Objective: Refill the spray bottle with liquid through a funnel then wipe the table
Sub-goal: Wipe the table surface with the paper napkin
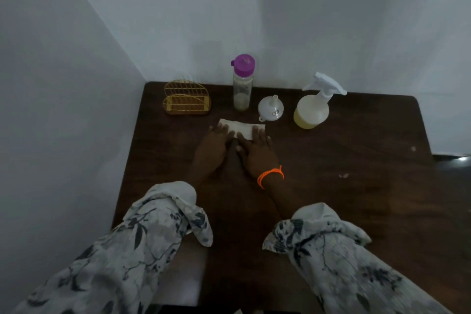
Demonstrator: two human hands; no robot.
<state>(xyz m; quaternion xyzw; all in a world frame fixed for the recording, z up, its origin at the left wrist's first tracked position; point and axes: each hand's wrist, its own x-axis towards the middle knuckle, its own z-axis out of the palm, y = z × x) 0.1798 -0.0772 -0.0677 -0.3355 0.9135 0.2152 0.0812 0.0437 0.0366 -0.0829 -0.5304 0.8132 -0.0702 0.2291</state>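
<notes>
- The table (331,186) is big, dark wood, and fills the middle and lower right of the frame. It is hard and flat, so a cloth should slide on it easily.
- The spray bottle (312,109) stands at the upper right of the table with its white trigger top on. It holds yellow liquid, about half full. It looks a bit heavy and smooth; I would hold it round the fat belly.
- The tall bottle (242,89) with the purple cap stands near the back, in the upper middle. Only a little pale liquid sits at the bottom, so it should be light.
- The gold wire rack (186,99) at the upper left looks empty.
- The left hand (212,148) lies flat and open, fingers pressing on the cloth.
- The right hand (256,150) is flat and open too, beside it, also on the cloth.
- The white cloth (240,127) is folded in the middle of the table. It is soft and light; press down to push it.
- The white funnel (270,109) rests mouth down between the two bottles. It is light plastic, with nothing in it.
</notes>
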